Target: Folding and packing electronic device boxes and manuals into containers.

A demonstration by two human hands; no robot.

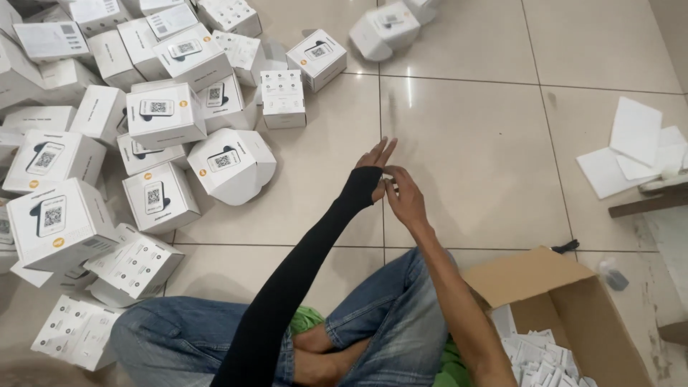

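Note:
I sit cross-legged on a tiled floor in blue jeans. My left hand (375, 163), at the end of a black sleeve, reaches forward with its fingers spread. My right hand (405, 197) meets it from the right, and its fingertips touch the left hand's wrist at the sleeve's edge. A small pale object (389, 185) may sit between the two hands, too small to tell. Neither hand touches any box.
A heap of several white printed cartons (161, 115) covers the floor to the left and back. An open brown cardboard box (545, 287) of small white packets stands at my right knee. Flat white sheets (634, 143) lie at the far right beside a wooden edge.

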